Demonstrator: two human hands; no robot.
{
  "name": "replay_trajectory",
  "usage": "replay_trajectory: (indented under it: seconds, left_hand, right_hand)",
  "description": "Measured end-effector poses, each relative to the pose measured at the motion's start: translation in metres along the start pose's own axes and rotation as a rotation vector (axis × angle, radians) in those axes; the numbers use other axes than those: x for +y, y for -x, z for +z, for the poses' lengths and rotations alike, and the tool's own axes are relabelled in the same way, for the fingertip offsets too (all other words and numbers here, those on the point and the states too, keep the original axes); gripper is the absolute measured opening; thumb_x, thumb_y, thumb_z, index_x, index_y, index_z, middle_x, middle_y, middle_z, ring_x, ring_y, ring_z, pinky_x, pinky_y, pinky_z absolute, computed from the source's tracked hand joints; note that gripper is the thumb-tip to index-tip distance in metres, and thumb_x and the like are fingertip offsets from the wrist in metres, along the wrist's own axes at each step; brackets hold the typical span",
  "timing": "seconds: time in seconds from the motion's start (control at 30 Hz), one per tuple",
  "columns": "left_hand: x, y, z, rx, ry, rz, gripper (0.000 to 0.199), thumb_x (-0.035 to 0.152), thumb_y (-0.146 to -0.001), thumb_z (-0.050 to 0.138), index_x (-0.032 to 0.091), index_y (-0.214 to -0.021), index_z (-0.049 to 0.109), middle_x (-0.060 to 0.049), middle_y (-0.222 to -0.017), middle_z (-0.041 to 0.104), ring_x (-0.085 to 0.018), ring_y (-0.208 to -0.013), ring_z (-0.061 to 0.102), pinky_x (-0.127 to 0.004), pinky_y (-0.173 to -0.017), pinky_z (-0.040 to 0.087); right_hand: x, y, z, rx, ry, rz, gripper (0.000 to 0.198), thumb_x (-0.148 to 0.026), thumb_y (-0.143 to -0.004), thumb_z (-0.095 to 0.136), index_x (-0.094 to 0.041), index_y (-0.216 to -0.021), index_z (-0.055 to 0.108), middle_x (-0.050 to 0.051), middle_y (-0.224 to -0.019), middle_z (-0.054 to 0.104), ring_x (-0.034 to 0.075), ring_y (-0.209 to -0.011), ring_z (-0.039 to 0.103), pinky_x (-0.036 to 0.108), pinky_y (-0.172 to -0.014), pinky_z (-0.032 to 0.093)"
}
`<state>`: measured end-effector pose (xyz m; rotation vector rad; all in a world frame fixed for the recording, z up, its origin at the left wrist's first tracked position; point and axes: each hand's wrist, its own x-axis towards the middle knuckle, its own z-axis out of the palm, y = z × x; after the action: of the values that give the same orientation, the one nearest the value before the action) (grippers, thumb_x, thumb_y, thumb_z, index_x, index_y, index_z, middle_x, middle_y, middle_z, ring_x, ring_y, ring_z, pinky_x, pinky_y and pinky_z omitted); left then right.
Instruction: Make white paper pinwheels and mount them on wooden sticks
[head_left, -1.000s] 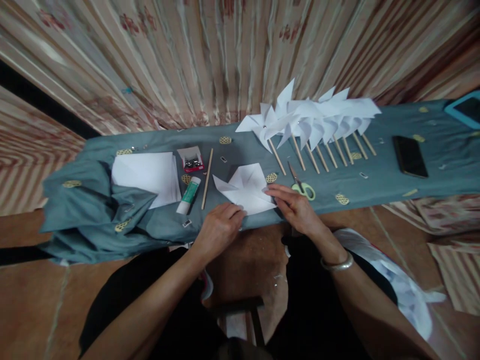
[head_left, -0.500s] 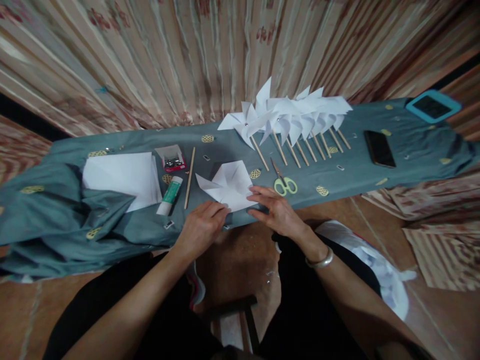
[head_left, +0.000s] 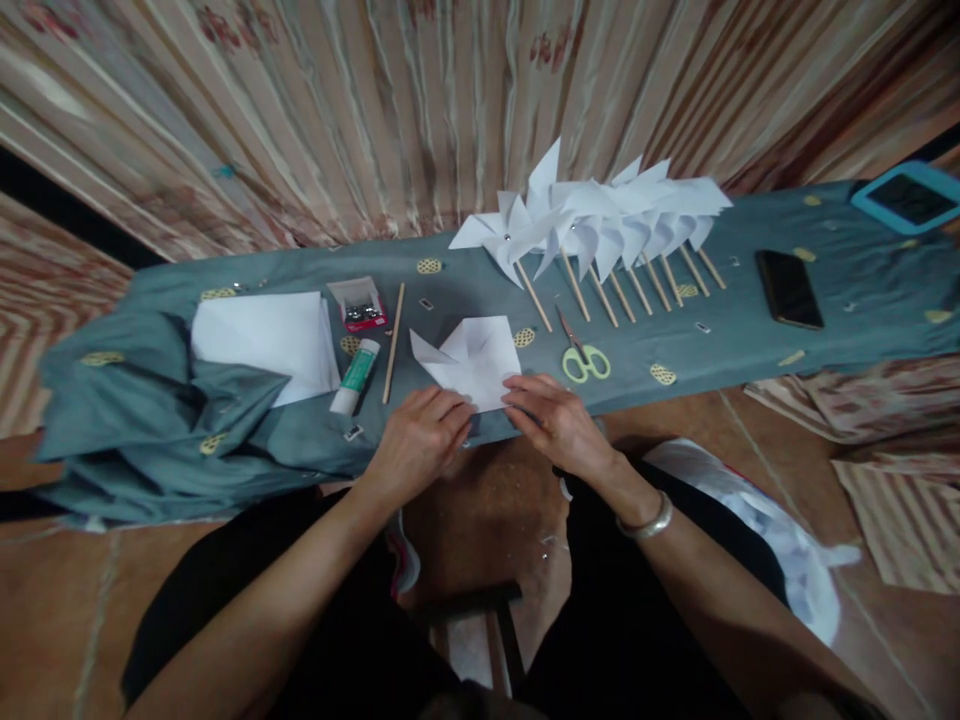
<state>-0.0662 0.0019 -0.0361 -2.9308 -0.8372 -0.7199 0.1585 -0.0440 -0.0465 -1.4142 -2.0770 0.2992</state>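
A partly folded white paper pinwheel lies near the front edge of the cloth-covered table, one pointed flap sticking out at its left. My left hand pinches its near edge, fingers pressed together. At its near right corner my right hand grips the paper between fingers and thumb. Left of the paper lie a wooden stick, a glue stick and an open small box of metal pins. Green-handled scissors rest to the right.
Several finished pinwheels on sticks lie in a row at the back. A stack of white paper is at the left, partly under bunched cloth. Farther right are a phone and a blue-framed device. A white bag stands on the floor.
My right hand has drawn in to the paper's near corner, its fingers closer together. My left hand still holds the near edge. The whole view has shifted slightly.
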Motion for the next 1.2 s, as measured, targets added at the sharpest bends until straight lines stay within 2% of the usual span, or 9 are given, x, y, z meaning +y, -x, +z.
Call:
replay_trajectory:
  seconds: [0.2, 0.4, 0.8, 0.97, 1.2]
  left_hand:
    - [0.006, -0.003, 0.002, -0.074, -0.007, -0.026, 0.017, 0.019, -0.095, 0.052, 0.015, -0.096, 0.068, -0.007, -0.092, 0.069, -0.021, -0.086, 0.061, -0.033, -0.074, 0.05]
    - [0.006, -0.002, 0.005, -0.178, 0.034, -0.065, 0.016, 0.013, -0.094, 0.051, 0.013, -0.095, 0.067, -0.008, -0.091, 0.067, -0.02, -0.086, 0.061, -0.033, -0.075, 0.052]
    - [0.007, 0.0, 0.004, -0.171, 0.048, -0.105, 0.015, 0.014, -0.094, 0.052, 0.013, -0.097, 0.067, -0.008, -0.094, 0.067, -0.019, -0.087, 0.063, -0.031, -0.076, 0.053]
    - [0.008, 0.001, 0.002, -0.181, 0.055, -0.105, 0.016, 0.014, -0.095, 0.051, 0.013, -0.097, 0.067, -0.008, -0.093, 0.067, -0.02, -0.086, 0.062, -0.032, -0.075, 0.053]
    - [0.008, 0.001, 0.002, -0.193, 0.058, -0.111, 0.015, 0.015, -0.095, 0.052, 0.015, -0.097, 0.067, -0.006, -0.093, 0.068, -0.02, -0.086, 0.062, -0.031, -0.075, 0.052]
  right_hand:
    - [-0.005, 0.002, 0.005, -0.019, -0.03, -0.007, 0.021, -0.024, -0.095, 0.052, -0.021, -0.101, 0.072, 0.012, -0.118, 0.07, 0.027, -0.105, 0.065, 0.048, -0.092, 0.055]
    - [-0.004, 0.002, 0.002, -0.042, -0.084, 0.032, 0.022, -0.026, -0.093, 0.055, -0.024, -0.107, 0.071, 0.011, -0.123, 0.069, 0.029, -0.113, 0.063, 0.052, -0.097, 0.053]
    - [0.009, -0.004, 0.0, -0.021, -0.376, 0.202, 0.012, -0.024, -0.085, 0.066, -0.026, -0.094, 0.074, 0.006, -0.119, 0.071, 0.024, -0.114, 0.065, 0.047, -0.103, 0.048]
    - [0.011, -0.007, -0.003, -0.039, -0.495, 0.241, 0.01, -0.031, -0.083, 0.07, -0.027, -0.089, 0.076, 0.005, -0.117, 0.072, 0.023, -0.112, 0.066, 0.046, -0.103, 0.05]
    - [0.01, -0.013, -0.007, -0.059, -0.578, 0.292, 0.016, -0.039, -0.083, 0.07, -0.026, -0.09, 0.078, 0.006, -0.114, 0.074, 0.023, -0.111, 0.067, 0.046, -0.102, 0.05]
